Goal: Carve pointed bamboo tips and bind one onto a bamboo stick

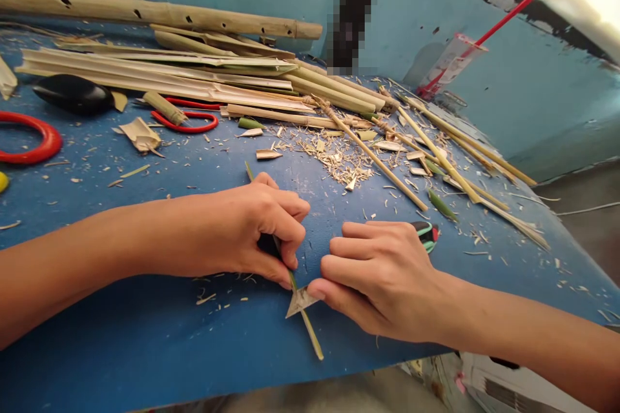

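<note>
My left hand (271,222) is closed, pinching a thin green bamboo strip (312,335) between thumb and fingers. The strip slants across the front of the table, its far tip showing behind the hand and its near end pointing toward me. My right hand (372,274) is wrapped round a utility knife (427,235), whose black and teal rear end with a red tip sticks out past the knuckles. The knife's pointed blade (300,301) lies across the strip, just below my left fingertips. Most of the knife handle is hidden by my right hand.
Split bamboo pieces (169,74) and a long bamboo pole with holes (159,13) lie along the back. Shavings (343,158) are scattered mid-table. Red-handled scissors (186,124) and a black rounded object (72,93) sit left. A cup (453,64) with a red straw stands back right.
</note>
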The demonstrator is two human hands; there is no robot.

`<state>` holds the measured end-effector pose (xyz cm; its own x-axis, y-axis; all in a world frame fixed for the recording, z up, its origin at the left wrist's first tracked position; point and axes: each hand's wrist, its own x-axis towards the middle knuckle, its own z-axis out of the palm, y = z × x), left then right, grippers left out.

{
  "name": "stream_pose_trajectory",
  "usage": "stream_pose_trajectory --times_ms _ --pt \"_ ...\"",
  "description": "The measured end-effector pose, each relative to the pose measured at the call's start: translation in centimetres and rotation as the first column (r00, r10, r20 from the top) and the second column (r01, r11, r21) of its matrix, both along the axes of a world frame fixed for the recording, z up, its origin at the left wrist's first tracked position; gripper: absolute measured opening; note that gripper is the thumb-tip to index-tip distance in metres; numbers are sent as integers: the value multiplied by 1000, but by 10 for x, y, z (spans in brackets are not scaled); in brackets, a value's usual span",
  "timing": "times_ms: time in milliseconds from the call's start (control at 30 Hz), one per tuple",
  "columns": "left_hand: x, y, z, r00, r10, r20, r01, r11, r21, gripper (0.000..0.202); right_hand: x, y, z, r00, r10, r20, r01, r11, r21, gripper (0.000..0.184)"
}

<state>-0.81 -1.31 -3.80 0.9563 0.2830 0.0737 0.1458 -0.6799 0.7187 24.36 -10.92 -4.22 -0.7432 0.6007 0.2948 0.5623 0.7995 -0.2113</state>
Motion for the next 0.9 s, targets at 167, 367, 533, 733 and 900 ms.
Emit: stream_pose_trajectory --times_ms 167,367,533,733,900 --pt "1 0 -1 1000 -8 11 8 1000 -5 17 2 -8 3 999 27 22 -27 999 17 47" --pt "1 1 1 1000 -8 3 8 1000 -11 16 7 -9 6 998 48 34 -47 999 -11 47" --pt "1 0 0 1000 -19 16 19 1000 11 19 9 -8 7 995 77 58 -74 996 -42 47" --pt "0 1 -2 999 -29 45 27 999 42 17 8 -4 7 989 107 106 -102 994 -48 43" --pt "1 0 0 1000 -24 20 23 999 36 18 11 -5 7 981 124 149 -121 992 -31 42"
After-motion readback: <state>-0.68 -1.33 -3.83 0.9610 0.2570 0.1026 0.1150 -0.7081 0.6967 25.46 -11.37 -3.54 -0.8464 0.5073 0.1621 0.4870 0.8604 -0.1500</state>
